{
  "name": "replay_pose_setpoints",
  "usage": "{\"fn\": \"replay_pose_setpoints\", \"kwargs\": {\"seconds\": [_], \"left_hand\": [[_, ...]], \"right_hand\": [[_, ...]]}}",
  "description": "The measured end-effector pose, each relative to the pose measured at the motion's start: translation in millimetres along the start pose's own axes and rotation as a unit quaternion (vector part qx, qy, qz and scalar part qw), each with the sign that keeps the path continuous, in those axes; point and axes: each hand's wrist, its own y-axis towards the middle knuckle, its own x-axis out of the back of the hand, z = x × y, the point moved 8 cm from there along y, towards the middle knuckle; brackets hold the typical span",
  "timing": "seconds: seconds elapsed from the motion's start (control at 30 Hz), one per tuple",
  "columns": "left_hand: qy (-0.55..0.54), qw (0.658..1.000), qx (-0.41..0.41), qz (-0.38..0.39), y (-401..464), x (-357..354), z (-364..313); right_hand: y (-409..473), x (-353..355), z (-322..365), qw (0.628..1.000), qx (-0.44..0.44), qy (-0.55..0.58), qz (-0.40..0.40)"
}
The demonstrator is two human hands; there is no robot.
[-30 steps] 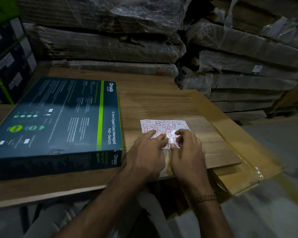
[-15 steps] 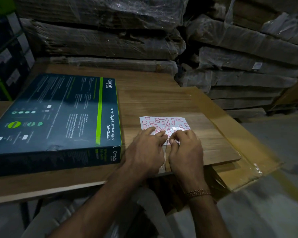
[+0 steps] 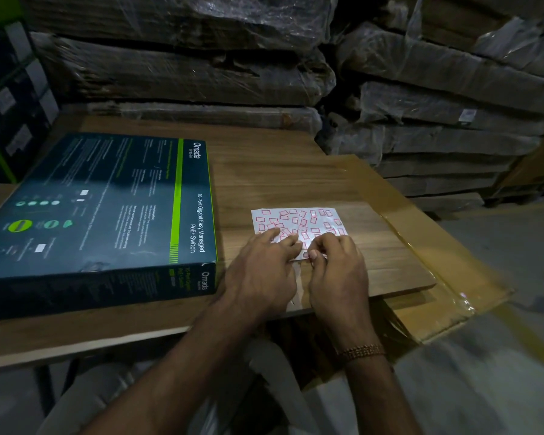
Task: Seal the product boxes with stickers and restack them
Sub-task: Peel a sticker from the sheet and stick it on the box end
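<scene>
One product box [image 3: 98,211] lies flat at our far left on the wooden table [image 3: 264,171], well apart from both hands and not yet sealed, we judge. Our left hand [image 3: 261,271] presses straight fingers on the sticker sheet [image 3: 296,221], just beside the box. Our right hand [image 3: 336,271] pinches at a sticker on the sheet's near edge. The risk: a thin sticker could tear or curl onto itself, or the sheet could lift if that pressure eases.
</scene>
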Motion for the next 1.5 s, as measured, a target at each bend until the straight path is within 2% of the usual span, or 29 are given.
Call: {"fn": "replay_pose_setpoints", "kwargs": {"seconds": [0.7, 1.03, 1.2, 1.3, 1.5], "left_hand": [[-0.002, 0.999, -0.027, -0.027, 1, -1, 1], [-0.172, 0.979, 0.013, -0.110, 1, 6, 24], [-0.185, 0.974, 0.025, -0.125, -3, 7, 26], [-0.187, 0.973, 0.010, -0.131, -5, 8, 24], [-0.247, 0.944, -0.030, -0.216, -45, 52, -6]], "right_hand": [[-2, 3, -1, 0.999, 0.013, 0.037, -0.012], [-4, 7, -1, 0.998, 0.006, 0.063, -0.024], [-3, 14, -2, 0.991, -0.012, 0.126, -0.047], [-4, 24, 1, 0.985, -0.018, 0.157, -0.062], [-11, 45, 20, 0.974, -0.016, 0.225, -0.037]]}}
